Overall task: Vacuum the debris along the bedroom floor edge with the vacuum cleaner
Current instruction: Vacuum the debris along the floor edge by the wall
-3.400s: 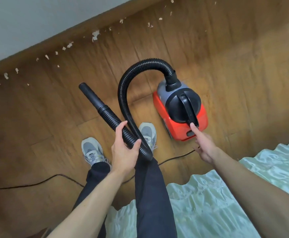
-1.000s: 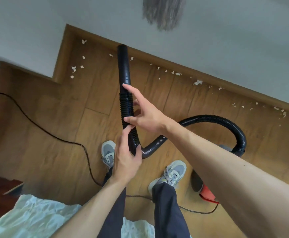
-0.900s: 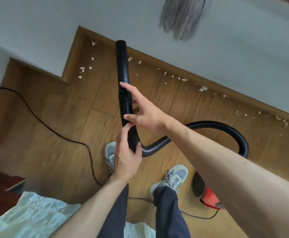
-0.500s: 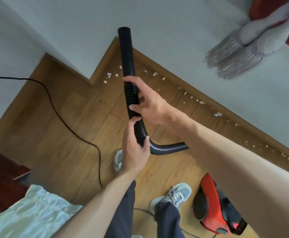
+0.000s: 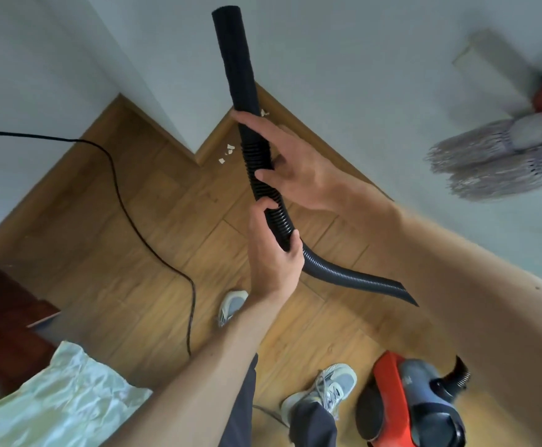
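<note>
L hand (image 5: pixel 273 253) is wrapped tight round the ribbed hose (image 5: pixel 344 274), thumb on top, fingers curled under. R hand (image 5: pixel 298 169) sits just above it on the same hose, thumb pressed on the ribs & forefinger laid across where the ribs meet the smooth nozzle tube (image 5: pixel 234 59): a lighter hold, fingers mostly straight. Nozzle tip is up in the air, aimed at the wall, well off the floor (image 5: pixel 118 253). Debris (image 5: pixel 226 153), pale flakes, lies in the corner by the skirting (image 5: pixel 210 141), beyond both hands; a flake or 2 more show beside the tube. Step in hand, I'd say: bringing the nozzle down to that corner. To do it well: firm up the R hand nearer the stiff tube for steering, let the L hand feed slack, tip the mouth low & close to the skirting, then run slowly along the edge so flakes aren't flicked off. Vacuum cleaner (image 5: pixel 402 401) sits on the floor by the right foot. Mind the cord (image 5: pixel 193 317) trailing on the left. Can't tell if the motor's on.
</note>
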Demonstrator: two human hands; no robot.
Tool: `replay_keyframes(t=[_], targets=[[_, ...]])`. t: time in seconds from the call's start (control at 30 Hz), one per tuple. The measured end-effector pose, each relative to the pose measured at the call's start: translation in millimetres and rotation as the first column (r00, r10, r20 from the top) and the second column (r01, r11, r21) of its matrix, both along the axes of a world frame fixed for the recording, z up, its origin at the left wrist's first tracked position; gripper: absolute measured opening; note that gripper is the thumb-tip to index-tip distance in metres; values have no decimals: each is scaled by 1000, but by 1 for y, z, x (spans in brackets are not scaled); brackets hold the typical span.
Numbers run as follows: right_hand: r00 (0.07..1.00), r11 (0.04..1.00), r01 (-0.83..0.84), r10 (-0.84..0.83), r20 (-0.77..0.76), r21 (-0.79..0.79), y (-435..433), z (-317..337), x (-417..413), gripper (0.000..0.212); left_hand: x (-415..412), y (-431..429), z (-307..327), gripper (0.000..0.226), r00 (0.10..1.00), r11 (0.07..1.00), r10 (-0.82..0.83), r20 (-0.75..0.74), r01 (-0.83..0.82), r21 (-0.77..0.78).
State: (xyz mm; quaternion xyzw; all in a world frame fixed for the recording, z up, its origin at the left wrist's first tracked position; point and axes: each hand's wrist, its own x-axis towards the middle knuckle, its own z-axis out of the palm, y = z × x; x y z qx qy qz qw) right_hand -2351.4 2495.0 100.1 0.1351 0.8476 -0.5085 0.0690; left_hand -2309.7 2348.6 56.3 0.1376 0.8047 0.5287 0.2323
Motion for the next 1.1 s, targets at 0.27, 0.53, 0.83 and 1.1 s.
replay_keyframes(t=[0.27, 0.53, 0.83, 1.1], targets=[[996, 992, 92, -92, 6, -91, -5, -1, -29, 77, -29, -8, 4, 66, 990, 995, -72, 121, 64, 72], [985, 990, 56, -34, 170, -128, -5, -13, -44, 69, -58, -16, 13, 75, 901, 976, -205, 382, 159, 149], [917, 911, 57, 113, 382, -408, 24, -17, -60, 78, -78, -15, 14, 75, 772, 956, -284, 568, 181, 231], [891, 877, 209, 11, 453, -432, 46, -32, -68, 70, -85, 10, 9, 72, 712, 981, -174, 680, 63, 184]])
